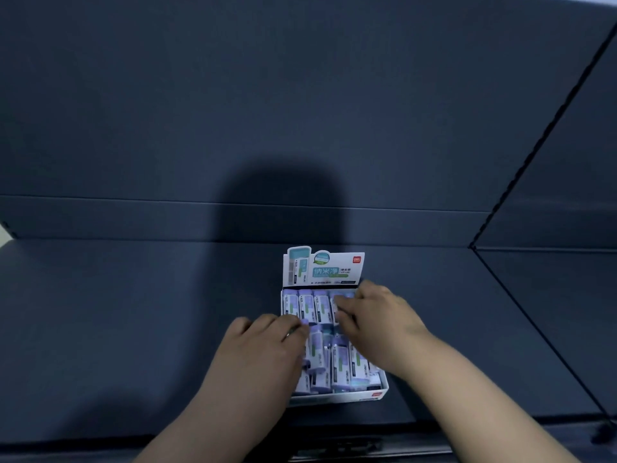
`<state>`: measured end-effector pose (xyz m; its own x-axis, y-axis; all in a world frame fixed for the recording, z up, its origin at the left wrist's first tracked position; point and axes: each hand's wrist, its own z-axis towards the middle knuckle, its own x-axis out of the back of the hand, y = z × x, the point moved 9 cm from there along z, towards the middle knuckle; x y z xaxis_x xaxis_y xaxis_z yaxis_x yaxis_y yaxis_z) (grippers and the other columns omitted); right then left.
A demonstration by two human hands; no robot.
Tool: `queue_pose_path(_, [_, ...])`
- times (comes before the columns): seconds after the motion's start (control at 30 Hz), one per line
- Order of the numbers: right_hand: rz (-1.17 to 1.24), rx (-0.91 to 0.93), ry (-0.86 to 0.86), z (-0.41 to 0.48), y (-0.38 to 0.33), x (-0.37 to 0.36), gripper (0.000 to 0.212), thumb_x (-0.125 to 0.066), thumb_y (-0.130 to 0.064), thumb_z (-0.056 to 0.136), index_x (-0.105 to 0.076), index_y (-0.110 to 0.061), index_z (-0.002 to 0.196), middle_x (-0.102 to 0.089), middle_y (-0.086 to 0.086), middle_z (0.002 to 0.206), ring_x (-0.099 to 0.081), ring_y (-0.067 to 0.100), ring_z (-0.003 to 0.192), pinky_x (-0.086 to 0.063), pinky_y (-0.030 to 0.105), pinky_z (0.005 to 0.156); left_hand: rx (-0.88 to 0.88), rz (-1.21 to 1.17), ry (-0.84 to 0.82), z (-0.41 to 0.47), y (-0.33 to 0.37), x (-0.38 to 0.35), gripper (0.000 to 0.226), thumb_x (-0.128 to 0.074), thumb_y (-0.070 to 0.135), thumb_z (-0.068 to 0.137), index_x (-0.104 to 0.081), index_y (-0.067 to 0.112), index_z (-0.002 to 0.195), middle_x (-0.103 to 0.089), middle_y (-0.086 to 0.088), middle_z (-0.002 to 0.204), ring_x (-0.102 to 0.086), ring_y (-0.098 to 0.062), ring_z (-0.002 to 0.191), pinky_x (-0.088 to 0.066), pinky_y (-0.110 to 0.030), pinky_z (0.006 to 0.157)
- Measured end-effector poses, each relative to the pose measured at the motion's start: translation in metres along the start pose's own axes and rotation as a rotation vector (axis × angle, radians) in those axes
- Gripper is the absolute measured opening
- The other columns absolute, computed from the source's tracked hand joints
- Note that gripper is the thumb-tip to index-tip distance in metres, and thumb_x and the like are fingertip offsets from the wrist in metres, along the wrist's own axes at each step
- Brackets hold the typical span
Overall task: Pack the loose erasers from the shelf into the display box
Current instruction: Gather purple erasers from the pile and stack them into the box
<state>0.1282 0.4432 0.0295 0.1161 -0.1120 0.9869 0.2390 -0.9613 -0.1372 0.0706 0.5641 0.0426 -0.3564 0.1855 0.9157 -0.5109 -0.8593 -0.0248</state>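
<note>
display box (337, 397) sits on the dark shelf (133, 312), header card upright at the back. erasers (309, 305) lie in neat rows inside, box prob nearly full. left hand (263, 349) and right hand (374, 319) rest on top w/ fingers spread flat, gripping nothing, likely pressing rows level to fit.

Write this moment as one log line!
left hand: on erasers | right hand: on erasers | white cardboard display box: nearly full, purple-white wrapped erasers | dark shelf
</note>
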Motion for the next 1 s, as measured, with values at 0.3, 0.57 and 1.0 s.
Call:
queue_pose_path(0.3, [0.242,-0.043,0.257,-0.009,0.039,0.026,0.033,-0.048,-0.026,0.092,-0.058,-0.031,0.123,-0.045,-0.002,0.095,-0.051,0.019,0.097,-0.045,0.031,0.085,0.006,-0.008,-0.032,-0.001,-0.001,-0.003,0.046,-0.084,0.026,0.052,-0.073,0.021,0.097,-0.069,0.008,0.095,-0.066,-0.014,0.078,-0.049,-0.032,0.061])
queue_pose_path(0.57, [0.064,0.092,0.099,-0.009,0.038,0.004,0.052,-0.042,-0.012,0.09,-0.044,-0.039,0.135,-0.036,-0.003,0.096,-0.044,0.019,0.102,-0.034,0.026,0.083,-0.006,0.011,-0.013,-0.001,0.0,-0.004,0.036,-0.061,0.027,0.066,-0.073,0.022,0.099,-0.069,0.008,0.098,-0.066,-0.014,0.08,-0.048,-0.031,0.062])
queue_pose_path(1.0, [0.427,0.101,-0.004,-0.023,0.051,0.005,0.063,-0.075,-0.05,0.068,-0.049,-0.041,0.125,-0.04,-0.015,0.1,-0.044,0.002,0.101,-0.037,0.017,0.093,0.03,-0.052,-0.038,-0.007,-0.005,-0.01,0.044,-0.037,0.032,0.079,-0.07,0.024,0.106,-0.067,0.007,0.11,-0.065,-0.012,0.088,-0.049,-0.03,0.063])
